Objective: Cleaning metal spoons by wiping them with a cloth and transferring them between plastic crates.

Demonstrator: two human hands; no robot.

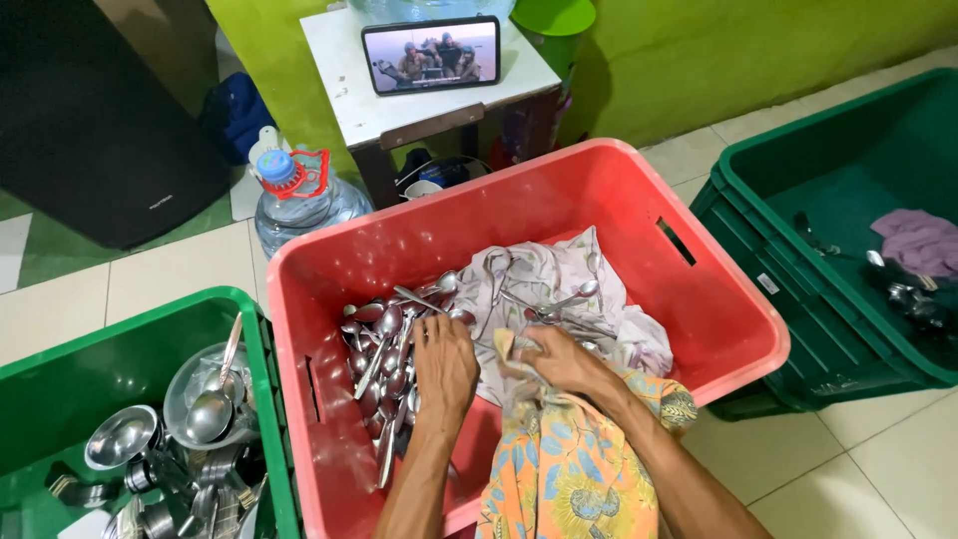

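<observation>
Two bare hands work inside a big red plastic crate on the tiled floor. Left hand lies palm down, fingers spread, on a pile of shiny metal spoons heaped along the crate's left wall; whether it grips any spoon I cannot tell. Right hand is closed on a fold of pale floral cloth near the crate's middle, a few more spoons lying on that cloth toward the far wall. An orange and blue flowered fabric drapes over the crate's near rim, under the right forearm. Left of the red crate, touching it, stands a green plastic crate with steel bowls and a ladle. Right side has another dark green crate holding a purple rag by its right edge. Beyond the far rim: a clear water jug with blue cap, and a small white table carrying a phone with lit screen.
</observation>
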